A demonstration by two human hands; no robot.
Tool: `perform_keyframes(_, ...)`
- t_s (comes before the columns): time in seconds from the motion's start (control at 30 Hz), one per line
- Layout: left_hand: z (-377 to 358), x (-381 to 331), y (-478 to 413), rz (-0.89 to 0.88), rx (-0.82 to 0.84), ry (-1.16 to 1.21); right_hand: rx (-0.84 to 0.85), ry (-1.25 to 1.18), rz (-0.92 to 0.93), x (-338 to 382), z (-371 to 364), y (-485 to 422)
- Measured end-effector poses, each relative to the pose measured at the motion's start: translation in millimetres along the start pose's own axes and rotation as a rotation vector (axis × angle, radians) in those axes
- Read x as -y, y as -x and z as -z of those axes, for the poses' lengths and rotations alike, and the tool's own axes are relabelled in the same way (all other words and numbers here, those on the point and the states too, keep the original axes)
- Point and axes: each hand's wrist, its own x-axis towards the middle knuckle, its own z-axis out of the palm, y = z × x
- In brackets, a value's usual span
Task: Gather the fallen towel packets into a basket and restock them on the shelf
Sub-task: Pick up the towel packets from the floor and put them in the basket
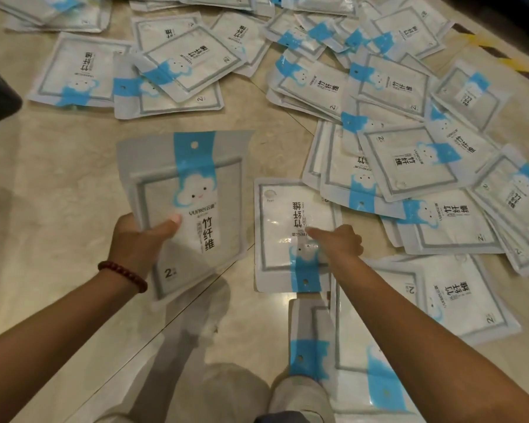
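Left hand (138, 239): gripping one towel packet (190, 184) at centre left of the frame, with the thumb lying across its front, and holding it raised off the floor (58, 166).
Right hand (342, 242): reaching onto a second packet (284, 215) that is lying flat at centre right. One digit is resting on its face, but it is unclear whether the other fingers are curling around its edge.
Hands together or apart: working apart, each on its own packet.
Fallen packets (409, 160): dozens are lying overlapped across the top and right of the frame, with another packet (348, 346) lying at the lower right.
Basket and shelf: neither is showing in this view.
Progress: gathering appears to be only beginning. Nearly every packet is waiting on the floor, and no restocking is showing.
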Motion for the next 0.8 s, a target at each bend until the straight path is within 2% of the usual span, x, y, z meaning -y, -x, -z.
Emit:
perform_keyframes(0.07, 8.2, -1.5, -5.9, 0.036, 0.022, -0.007, -0.069, 0.202, 0.057, -8.9, -10.9, -7.7)
perform_keyframes(0.2, 22.9, -5.1, -10.3, 0.108, 0.042, -0.024, -0.154, 0.213, 0.124, -11.4, -26.4, -9.8)
perform_keyframes(0.3, 29.4, -11.8, -12.0, 0.142, 0.083, 0.014, -0.126, 0.309, 0.332, -13.0, -34.6, -3.3)
perform_keyframes(0.37, 30.9, -15.7, -13.8, 0.178, 0.107, 0.04, -0.168, 0.321, 0.441, -19.0, -42.4, 4.0)
perform_keyframes(0.43, 30.6, -18.5, -14.9, 0.213, 0.128, 0.053, -0.178, 0.298, 0.418, -23.4, -46.9, 12.3)
perform_keyframes(0.5, 32.0, -19.7, -15.1, 0.235, 0.143, 0.055, -0.093, 0.333, 0.422, -29.0, -52.3, 17.9)
perform_keyframes(0.57, 35.8, -19.7, -15.6, 0.26, 0.146, 0.047, 0.014, 0.396, 0.532, -35.1, -58.5, 24.0)
perform_keyframes(0.63, 40.3, -19.8, -16.4, 0.294, 0.147, 0.046, 0.131, 0.463, 0.717, -38.8, -60.7, 26.9)
perform_keyframes(0.73, 46.2, -19.3, -15.6, 0.331, 0.153, 0.045, 0.311, 0.725, 1.021, -29.6, -55.8, 22.4)
perform_keyframes(0.8, 50.1, -18.7, -13.6, 0.346, 0.15, 0.026, 0.295, 0.823, 1.153, -17.4, -52.5, 20.7)
